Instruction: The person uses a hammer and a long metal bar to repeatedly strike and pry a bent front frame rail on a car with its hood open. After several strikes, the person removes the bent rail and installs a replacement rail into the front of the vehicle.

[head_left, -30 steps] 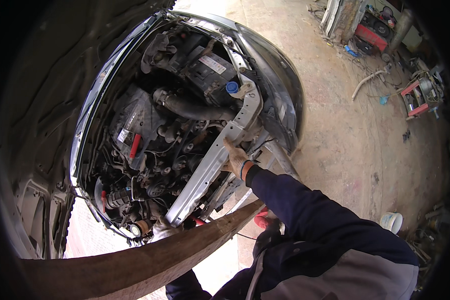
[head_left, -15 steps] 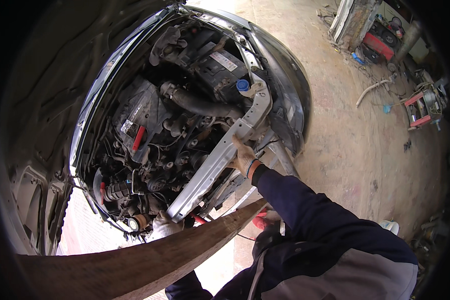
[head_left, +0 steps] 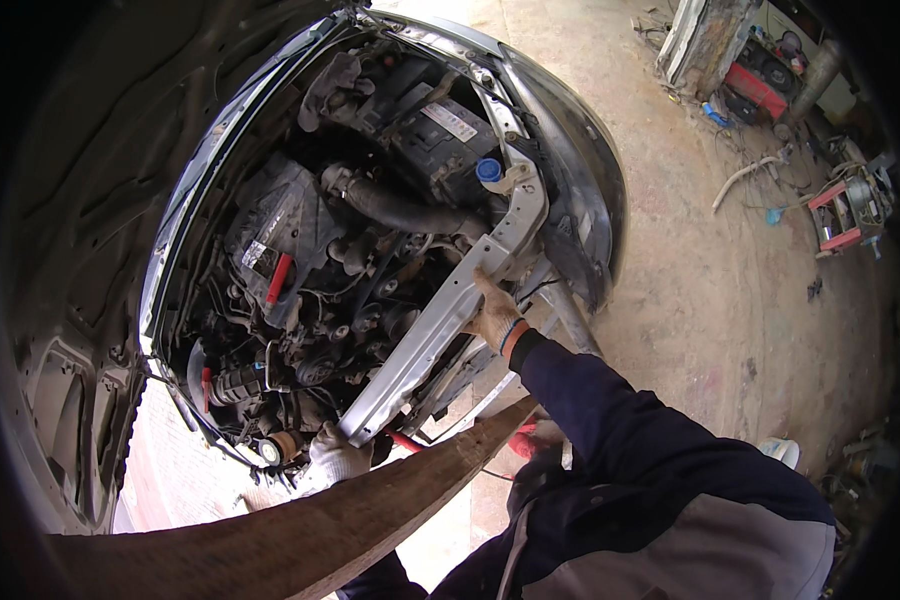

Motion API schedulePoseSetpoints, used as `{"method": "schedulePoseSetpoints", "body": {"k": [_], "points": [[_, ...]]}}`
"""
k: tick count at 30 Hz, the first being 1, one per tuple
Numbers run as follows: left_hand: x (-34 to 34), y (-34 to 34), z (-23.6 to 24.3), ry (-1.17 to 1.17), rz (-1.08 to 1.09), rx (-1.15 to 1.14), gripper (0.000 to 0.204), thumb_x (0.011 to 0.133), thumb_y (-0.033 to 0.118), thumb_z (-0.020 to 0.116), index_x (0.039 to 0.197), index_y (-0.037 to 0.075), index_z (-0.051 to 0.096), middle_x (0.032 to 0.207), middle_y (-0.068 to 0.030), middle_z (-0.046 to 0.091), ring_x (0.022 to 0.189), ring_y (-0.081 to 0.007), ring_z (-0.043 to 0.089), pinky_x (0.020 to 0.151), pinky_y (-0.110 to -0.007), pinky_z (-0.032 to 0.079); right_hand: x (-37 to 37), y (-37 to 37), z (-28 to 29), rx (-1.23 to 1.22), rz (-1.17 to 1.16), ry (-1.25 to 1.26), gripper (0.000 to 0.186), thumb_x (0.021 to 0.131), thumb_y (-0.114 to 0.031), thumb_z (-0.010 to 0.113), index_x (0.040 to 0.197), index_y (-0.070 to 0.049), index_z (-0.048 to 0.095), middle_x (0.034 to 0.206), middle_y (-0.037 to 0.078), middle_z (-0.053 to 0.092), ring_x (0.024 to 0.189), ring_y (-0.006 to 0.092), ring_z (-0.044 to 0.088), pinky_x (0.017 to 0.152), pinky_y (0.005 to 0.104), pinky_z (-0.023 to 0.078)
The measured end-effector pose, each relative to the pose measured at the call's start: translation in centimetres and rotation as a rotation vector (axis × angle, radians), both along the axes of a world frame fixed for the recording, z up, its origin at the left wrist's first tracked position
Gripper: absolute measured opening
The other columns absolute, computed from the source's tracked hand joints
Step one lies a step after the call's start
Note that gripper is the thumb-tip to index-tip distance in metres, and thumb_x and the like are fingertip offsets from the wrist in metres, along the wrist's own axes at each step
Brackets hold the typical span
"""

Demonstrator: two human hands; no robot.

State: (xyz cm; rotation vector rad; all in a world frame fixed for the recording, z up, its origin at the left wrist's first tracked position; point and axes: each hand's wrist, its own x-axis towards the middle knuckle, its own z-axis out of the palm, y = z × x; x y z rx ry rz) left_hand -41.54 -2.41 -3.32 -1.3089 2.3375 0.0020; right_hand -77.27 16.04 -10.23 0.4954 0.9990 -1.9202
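A long silver radiator support bar [head_left: 425, 345] runs along the front of the open engine bay. My left hand [head_left: 338, 456], in a whitish work glove, is closed around its lower left end; a wooden beam hides part of that wrist and forearm. Farther up the bar, my right hand [head_left: 495, 318] grips it in a tan glove with an orange and blue cuff. The thumb lies on top, and the other fingers are largely hidden beneath. At its upper end the bar meets an angled bracket [head_left: 526, 205] beside the headlight.
The wooden beam [head_left: 300, 530] crosses in front of me. The raised hood [head_left: 80, 250] fills the left side. A battery [head_left: 440, 140], a black air hose [head_left: 405, 208] and a red-handled tool [head_left: 279, 279] sit in the engine bay. A red-framed stand [head_left: 838, 222] stands far right.
The bar and the parts joined to its upper end have shifted slightly right, toward me. Both my hands have moved with it and keep their hold.
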Motion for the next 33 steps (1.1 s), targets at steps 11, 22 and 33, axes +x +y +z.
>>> {"method": "schedulePoseSetpoints", "body": {"k": [11,22,33], "points": [[-0.1,0.2,1.4,-0.015,0.013,0.008,0.099,0.073,0.055,0.087,0.148,-0.001,0.052,0.124,-0.0240,0.069,0.119,-0.0415,0.065,0.097,-0.054,0.054,-0.6,0.2,-1.0,0.053,0.097,-0.029,0.077,0.099,-0.067,0.068,0.153,-0.015,0.051,0.131,0.010,0.062,0.108,0.0258,0.070,0.085,0.0472,0.068],[1.0,0.3,0.3,0.051,-0.103,-0.232,0.099,0.069,0.052,0.088,0.144,-0.002,0.054,0.113,-0.0231,0.068,0.109,-0.0420,0.065,0.092,-0.055,0.053,0.5,-0.6,-2.1,0.072,0.091,-0.028,0.070,0.098,-0.070,0.067,0.138,-0.013,0.058,0.111,0.008,0.064,0.095,0.0231,0.070,0.083,0.0477,0.069],[-0.8,0.1,0.8,-0.006,0.012,-0.020,0.095,0.077,0.052,0.086,0.147,-0.001,0.051,0.131,-0.0248,0.060,0.125,-0.0417,0.056,0.107,-0.052,0.047,-0.1,0.5,-1.4,0.037,0.124,-0.023,0.067,0.102,-0.065,0.064,0.145,-0.015,0.055,0.125,0.008,0.061,0.101,0.0260,0.073,0.080,0.0513,0.070]]}}
